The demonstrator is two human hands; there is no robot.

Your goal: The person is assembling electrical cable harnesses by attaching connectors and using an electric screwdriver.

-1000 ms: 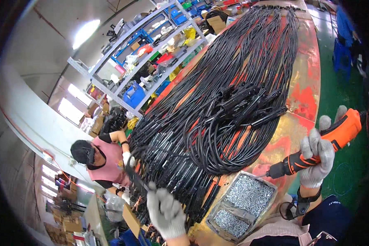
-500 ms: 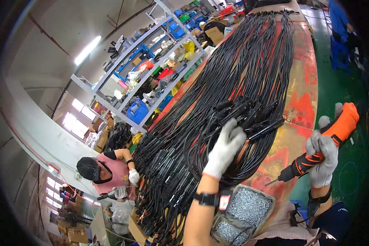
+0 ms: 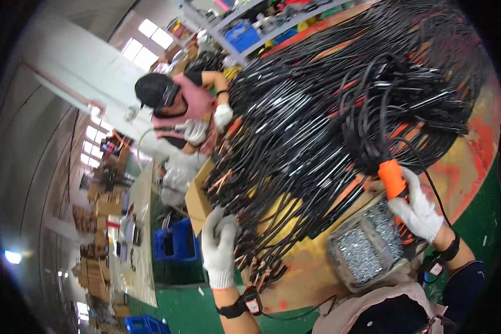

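Observation:
My right hand [image 3: 418, 214], in a white glove, is wrapped round an orange-and-black power screwdriver [image 3: 392, 177] beside the tray of screws. Its tip is not clearly visible. A plastic tray [image 3: 348, 285] holds many small silver screws in two compartments. My left hand [image 3: 219, 247], also gloved, is raised by the near ends of the black cables [image 3: 317, 139], where bare copper ends [image 3: 261, 267] stick out. Its fingers look apart, with nothing seen in them. A looped bundle of black cable [image 3: 367, 111] lies on top of the others, beyond the screwdriver.
Across the cables, a person [image 3: 186, 108] in a pink top and black cap holds a tool with a hose. A cardboard box [image 3: 197, 200] and a blue crate [image 3: 178, 240] stand left of the table [image 3: 303, 273]. Shelving [image 3: 222, 42] rises behind.
My view has swung left and down. My left hand has left the looped bundle for the copper ends. The screwdriver has come in over the table and turned in my right hand.

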